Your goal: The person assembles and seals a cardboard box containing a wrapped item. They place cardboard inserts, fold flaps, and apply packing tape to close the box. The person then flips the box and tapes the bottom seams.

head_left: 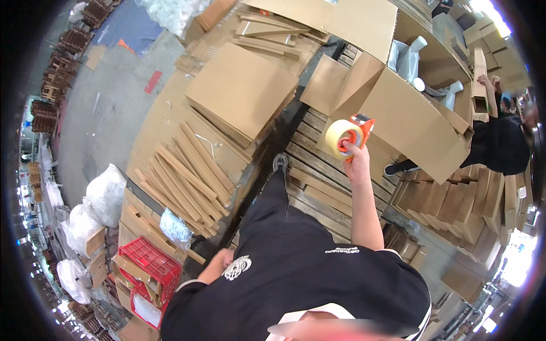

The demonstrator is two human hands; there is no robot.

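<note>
In right hand point(356, 161), tape dispenser point(365, 127).

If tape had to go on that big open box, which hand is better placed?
Probably the right hand: it already holds the orange tape dispenser, out in front near the open box. The left hand is farther back.

No wording can be read clearly. On the black shirt point(318, 284) at the bottom centre of the frame, a round white emblem point(236, 267) sits toward the left and small white lettering point(342, 250) toward the right, too tiny to make out.
</note>
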